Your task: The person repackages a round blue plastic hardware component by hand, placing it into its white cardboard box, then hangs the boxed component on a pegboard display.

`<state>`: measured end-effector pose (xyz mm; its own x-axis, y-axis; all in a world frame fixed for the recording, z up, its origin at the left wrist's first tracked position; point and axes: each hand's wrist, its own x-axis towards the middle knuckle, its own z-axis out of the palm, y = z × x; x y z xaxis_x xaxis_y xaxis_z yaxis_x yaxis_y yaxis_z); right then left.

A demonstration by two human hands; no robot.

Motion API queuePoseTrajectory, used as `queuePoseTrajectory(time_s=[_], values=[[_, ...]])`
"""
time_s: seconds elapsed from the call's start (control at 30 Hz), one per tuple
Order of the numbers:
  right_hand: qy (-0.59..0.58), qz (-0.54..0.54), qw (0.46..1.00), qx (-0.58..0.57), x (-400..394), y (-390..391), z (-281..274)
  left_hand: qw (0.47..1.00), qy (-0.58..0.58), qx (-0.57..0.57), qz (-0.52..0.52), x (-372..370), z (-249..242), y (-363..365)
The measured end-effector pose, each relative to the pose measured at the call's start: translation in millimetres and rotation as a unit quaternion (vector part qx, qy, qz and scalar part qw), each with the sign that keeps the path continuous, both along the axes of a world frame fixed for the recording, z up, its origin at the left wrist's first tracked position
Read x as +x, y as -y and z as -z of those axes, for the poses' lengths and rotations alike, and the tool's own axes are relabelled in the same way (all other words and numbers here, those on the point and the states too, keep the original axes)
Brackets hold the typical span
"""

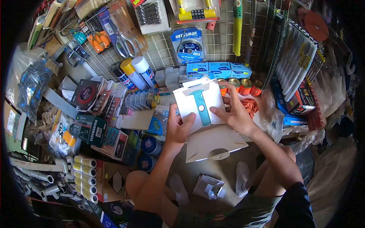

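Note:
A white cardboard box [186, 102] with a teal band down its face is held up at the middle of the view. Its long flap [215, 143] hangs open toward the person's lap. My left hand [180, 127] grips the box's left side, thumb on the front face. On the right side, my right hand [235, 114] holds the box, its thumb pressed near the teal band and its other fingers partly behind the edge. Whatever lies inside the box is hidden.
Spray cans [142, 70], small orange tins [245, 87] and blue boxes [209, 68] stand behind the hands. A green screwdriver box [89, 130] is at the left. An opened white package [209, 187] lies on the floor between the feet. Wrapped tools hang on the wire grid [157, 45].

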<state>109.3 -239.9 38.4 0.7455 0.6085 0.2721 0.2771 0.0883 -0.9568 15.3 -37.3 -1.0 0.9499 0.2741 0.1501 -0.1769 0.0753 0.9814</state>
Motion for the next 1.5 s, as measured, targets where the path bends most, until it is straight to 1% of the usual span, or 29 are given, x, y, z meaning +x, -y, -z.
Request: queuePoseTrajectory(time_s=[0.07,0.13,0.23,0.3,0.4,0.47,0.5,0.57,0.6,0.63,0.67,0.73,0.83,0.87,0.93,1.0,1.07,1.13,1.17,1.23,1.3,1.33,1.37,1.43,1.5], values=[[-0.019,-0.027,0.999,-0.020,0.3,1.8,-3.5,0.999,0.044,-0.001,-0.008,-0.8,-4.2,3.4],[-0.012,-0.027,0.998,-0.050,-0.8,4.9,-7.2,0.998,0.057,0.022,0.005,-4.9,-13.9,4.1],[0.026,-0.015,0.997,-0.077,-1.4,7.9,-9.4,0.996,0.066,0.052,0.037,-7.0,-20.5,-1.4],[0.033,-0.042,0.997,-0.055,0.6,9.1,-5.1,0.995,0.062,0.060,0.045,-7.5,-22.8,-2.4],[0.044,-0.029,0.997,-0.061,-4.9,9.0,-7.2,0.998,0.038,0.041,0.036,-10.8,-28.5,-0.6],[0.061,-0.025,0.998,-0.022,6.8,5.9,18.7,0.999,0.017,0.015,0.034,-12.2,-33.7,-0.2],[0.069,-0.024,0.997,-0.003,12.1,6.4,27.8,0.999,0.018,0.021,0.029,-9.7,-27.1,-3.4],[0.087,-0.089,0.990,-0.070,13.9,15.0,16.7,0.999,0.019,0.033,0.018,-3.2,-7.5,-12.9],[0.096,-0.121,0.982,-0.104,14.5,19.5,8.5,0.999,0.013,0.041,0.025,-3.4,-8.9,-14.0],[0.081,-0.146,0.980,-0.108,14.6,23.3,1.3,0.998,0.007,0.049,0.034,-4.0,-15.0,-12.9],[0.064,-0.171,0.977,-0.112,14.0,27.2,-5.9,0.999,-0.017,0.023,0.033,-8.5,-23.4,-9.6],[0.049,-0.236,0.965,-0.101,15.6,34.4,-18.4,0.998,0.005,0.045,0.047,-8.5,-24.0,-13.7],[-0.130,-0.293,0.942,-0.098,0.4,41.1,-37.7,0.996,0.017,0.058,0.067,-11.3,-29.4,-14.0],[-0.097,-0.306,0.927,-0.194,3.2,43.1,-44.5,0.996,0.016,0.057,0.066,-13.5,-33.9,-8.9],[-0.104,-0.307,0.936,-0.140,4.6,41.3,-32.7,0.996,0.012,0.058,0.068,-14.8,-36.0,-6.5],[-0.128,-0.325,0.929,-0.120,8.1,44.5,-26.8,0.996,0.011,0.035,0.076,-12.8,-33.0,-8.2],[-0.165,-0.363,0.907,-0.134,16.6,50.7,-27.7,0.997,0.008,0.026,0.077,-10.2,-29.6,-10.7],[-0.110,-0.343,0.920,-0.155,8.7,50.9,-37.0,0.997,0.001,0.030,0.072,-9.3,-32.6,-9.9],[-0.069,-0.313,0.935,-0.150,5.0,48.3,-37.5,0.997,-0.045,0.011,0.066,-12.1,-35.9,-6.3],[0.013,-0.244,0.959,-0.146,-2.0,43.1,-38.4,0.996,-0.045,0.061,0.055,-11.9,-35.0,-7.1],[-0.031,-0.168,0.982,-0.083,-5.0,29.8,-22.0,0.991,0.069,0.105,0.042,-8.0,-19.3,-9.2],[0.017,-0.119,0.990,-0.075,-4.2,22.5,-15.4,0.987,0.098,0.119,0.037,-6.3,-20.0,-7.1],[-0.003,-0.102,0.993,-0.062,-4.1,17.8,-11.4,0.983,0.127,0.132,0.032,-4.6,-20.7,-5.0],[-0.044,-0.066,0.996,-0.037,-7.4,11.0,-9.5,0.983,0.128,0.131,0.023,-4.2,-19.0,-4.3],[-0.098,-0.072,0.992,-0.036,-7.9,10.8,-12.2,0.984,0.115,0.137,0.007,-4.5,-20.8,-3.0]])
